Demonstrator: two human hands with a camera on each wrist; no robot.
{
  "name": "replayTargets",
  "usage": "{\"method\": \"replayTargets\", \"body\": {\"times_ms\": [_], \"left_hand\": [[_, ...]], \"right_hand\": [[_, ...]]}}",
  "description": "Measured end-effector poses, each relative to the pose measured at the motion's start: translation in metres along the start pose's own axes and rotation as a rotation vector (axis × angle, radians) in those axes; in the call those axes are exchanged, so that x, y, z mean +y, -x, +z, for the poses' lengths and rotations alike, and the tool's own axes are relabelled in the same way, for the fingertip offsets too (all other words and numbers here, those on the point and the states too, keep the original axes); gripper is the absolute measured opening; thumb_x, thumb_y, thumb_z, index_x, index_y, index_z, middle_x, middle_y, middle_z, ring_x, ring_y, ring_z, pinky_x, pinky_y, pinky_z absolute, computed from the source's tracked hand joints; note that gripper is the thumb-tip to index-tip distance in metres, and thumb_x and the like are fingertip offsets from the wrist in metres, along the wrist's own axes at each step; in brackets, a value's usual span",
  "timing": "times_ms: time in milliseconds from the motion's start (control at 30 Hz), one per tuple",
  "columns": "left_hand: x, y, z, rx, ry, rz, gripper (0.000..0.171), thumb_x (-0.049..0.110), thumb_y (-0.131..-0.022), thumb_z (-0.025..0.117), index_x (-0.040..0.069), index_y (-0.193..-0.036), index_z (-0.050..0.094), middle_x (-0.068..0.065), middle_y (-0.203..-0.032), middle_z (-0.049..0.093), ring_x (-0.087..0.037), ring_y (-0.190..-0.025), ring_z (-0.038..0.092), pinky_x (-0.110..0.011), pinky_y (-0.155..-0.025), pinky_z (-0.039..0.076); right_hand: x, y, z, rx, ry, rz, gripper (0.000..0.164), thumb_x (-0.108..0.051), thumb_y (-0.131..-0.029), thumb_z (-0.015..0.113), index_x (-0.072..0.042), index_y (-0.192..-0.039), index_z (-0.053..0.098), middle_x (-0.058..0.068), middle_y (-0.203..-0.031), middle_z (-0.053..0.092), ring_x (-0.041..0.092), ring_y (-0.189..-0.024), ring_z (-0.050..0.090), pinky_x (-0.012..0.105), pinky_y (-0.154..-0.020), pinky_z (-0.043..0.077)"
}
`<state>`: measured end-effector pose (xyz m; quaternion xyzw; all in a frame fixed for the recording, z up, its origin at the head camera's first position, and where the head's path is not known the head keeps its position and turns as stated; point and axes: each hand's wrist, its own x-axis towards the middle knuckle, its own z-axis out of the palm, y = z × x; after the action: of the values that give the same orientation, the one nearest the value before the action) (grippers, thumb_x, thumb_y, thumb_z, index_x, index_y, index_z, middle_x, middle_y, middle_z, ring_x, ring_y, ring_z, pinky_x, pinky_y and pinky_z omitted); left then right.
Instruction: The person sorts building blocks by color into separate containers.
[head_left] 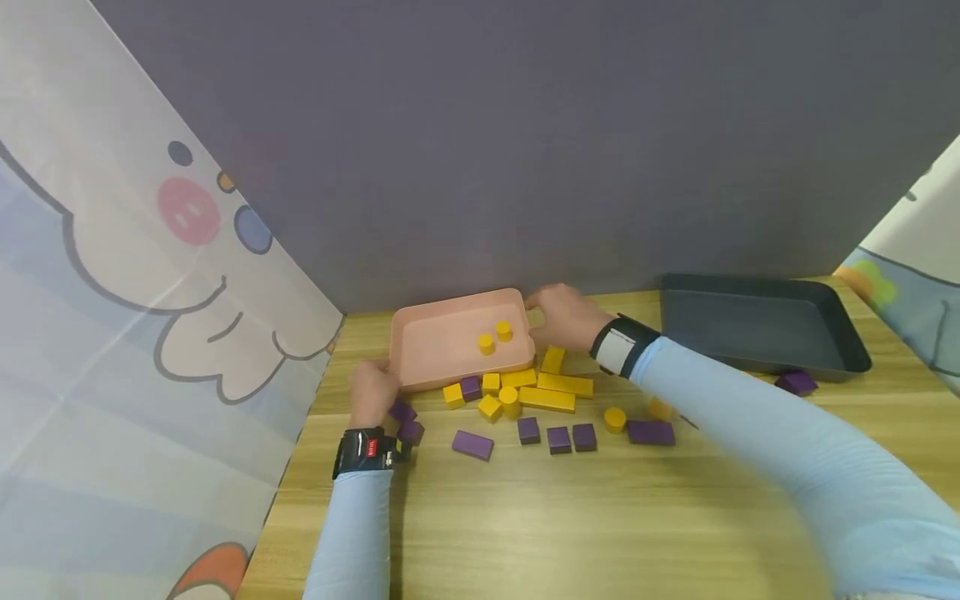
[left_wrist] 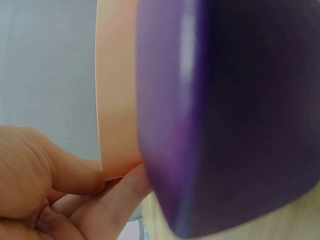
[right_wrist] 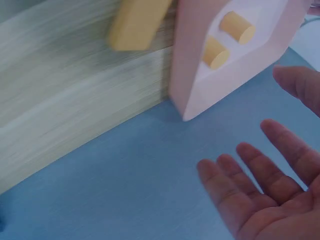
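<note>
A shallow pink tray [head_left: 442,337] stands at the back of the table with two yellow cylinders [head_left: 486,344] inside. At its left end my left hand [head_left: 372,392] pinches the wall between thumb and finger; the tray's wall [left_wrist: 117,90] runs up from these fingertips in the left wrist view. A purple block [left_wrist: 175,110] looms large beside that hand. My right hand [head_left: 566,317] is at the tray's right end. The right wrist view shows its fingers [right_wrist: 260,165] spread and relaxed near the tray corner, with nothing held.
In front of the tray lie several yellow blocks [head_left: 547,399] and purple blocks [head_left: 472,445]. A dark grey tray [head_left: 750,329] stands at the back right, with a purple block [head_left: 797,382] by its front edge. A grey wall [head_left: 510,150] rises behind both trays.
</note>
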<state>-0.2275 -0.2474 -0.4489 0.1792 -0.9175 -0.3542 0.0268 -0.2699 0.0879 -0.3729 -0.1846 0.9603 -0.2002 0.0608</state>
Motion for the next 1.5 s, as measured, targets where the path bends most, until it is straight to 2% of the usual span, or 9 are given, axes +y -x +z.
{"method": "replayTargets", "body": {"times_ms": [167,500,667,800,900,1000,1133,1200,1500], "left_hand": [[-0.001,0.0,-0.002,0.011,-0.006,0.004,0.044,-0.001,-0.091,0.053,-0.009,-0.132,0.066,-0.031,-0.129,0.068,-0.032,-0.092,0.071,-0.025,-0.064,0.053],[0.0,0.0,-0.002,0.006,-0.029,-0.008,0.042,0.001,-0.093,0.054,-0.007,-0.132,0.067,-0.03,-0.13,0.069,-0.031,-0.096,0.072,-0.035,-0.076,0.06],[0.0,0.001,-0.002,0.0,-0.03,-0.011,0.04,0.001,-0.093,0.054,-0.007,-0.129,0.068,-0.03,-0.128,0.07,-0.032,-0.096,0.073,-0.035,-0.076,0.061],[0.0,0.001,-0.002,-0.004,-0.028,-0.018,0.041,0.0,-0.093,0.054,-0.007,-0.132,0.067,-0.03,-0.131,0.068,-0.034,-0.103,0.072,-0.041,-0.085,0.062],[0.0,0.001,-0.003,0.0,-0.03,-0.016,0.042,0.0,-0.093,0.053,-0.007,-0.133,0.066,-0.03,-0.134,0.067,-0.036,-0.107,0.072,-0.045,-0.09,0.061],[-0.001,0.001,-0.003,0.005,-0.034,-0.008,0.042,0.0,-0.094,0.053,-0.007,-0.132,0.066,-0.029,-0.133,0.067,-0.038,-0.109,0.072,-0.047,-0.092,0.061],[-0.002,0.0,-0.002,0.019,-0.053,0.01,0.041,0.001,-0.093,0.053,-0.006,-0.13,0.068,-0.028,-0.131,0.068,-0.039,-0.11,0.072,-0.048,-0.092,0.061],[-0.002,0.0,-0.001,0.026,-0.062,0.019,0.04,0.001,-0.093,0.053,-0.006,-0.129,0.069,-0.027,-0.13,0.069,-0.038,-0.108,0.072,-0.046,-0.09,0.061],[-0.001,-0.002,0.0,0.018,-0.032,-0.001,0.039,0.003,-0.094,0.055,-0.004,-0.129,0.07,-0.026,-0.128,0.071,-0.031,-0.098,0.072,-0.034,-0.077,0.058]], "right_hand": [[0.025,0.027,-0.011,0.012,0.049,-0.002,0.054,-0.029,-0.089,0.081,-0.003,-0.134,0.068,0.018,-0.139,0.068,0.038,-0.129,0.062,0.054,-0.11,0.052],[0.056,0.088,-0.015,-0.029,0.101,-0.007,0.058,-0.032,-0.088,0.082,-0.005,-0.137,0.067,0.027,-0.15,0.056,0.048,-0.138,0.054,0.063,-0.113,0.046],[0.065,0.117,-0.014,-0.068,0.062,0.005,0.061,-0.035,-0.089,0.081,-0.008,-0.141,0.064,0.028,-0.153,0.053,0.049,-0.139,0.052,0.065,-0.111,0.046],[0.076,0.135,-0.01,-0.096,0.034,-0.006,0.063,-0.03,-0.085,0.085,-0.006,-0.14,0.064,0.025,-0.148,0.059,0.047,-0.136,0.055,0.064,-0.11,0.047],[0.083,0.142,-0.006,-0.105,0.032,-0.02,0.063,-0.026,-0.081,0.087,-0.004,-0.136,0.067,0.022,-0.14,0.066,0.041,-0.127,0.063,0.06,-0.106,0.052],[0.088,0.146,-0.002,-0.141,0.006,0.0,0.06,-0.021,-0.08,0.087,-0.003,-0.133,0.068,0.019,-0.128,0.072,0.026,-0.094,0.069,0.045,-0.083,0.061],[0.092,0.148,0.002,-0.197,-0.03,0.011,0.049,-0.011,-0.079,0.084,-0.001,-0.125,0.072,0.013,-0.109,0.076,0.013,-0.065,0.052,0.027,-0.057,0.045],[0.093,0.148,0.003,-0.206,-0.023,-0.003,0.042,-0.008,-0.078,0.082,-0.001,-0.119,0.075,0.011,-0.102,0.076,0.013,-0.065,0.052,0.026,-0.057,0.046],[0.095,0.146,0.005,-0.21,0.015,-0.006,0.026,-0.005,-0.08,0.083,-0.003,-0.106,0.079,0.014,-0.107,0.078,0.017,-0.077,0.062,0.038,-0.073,0.063]]}}
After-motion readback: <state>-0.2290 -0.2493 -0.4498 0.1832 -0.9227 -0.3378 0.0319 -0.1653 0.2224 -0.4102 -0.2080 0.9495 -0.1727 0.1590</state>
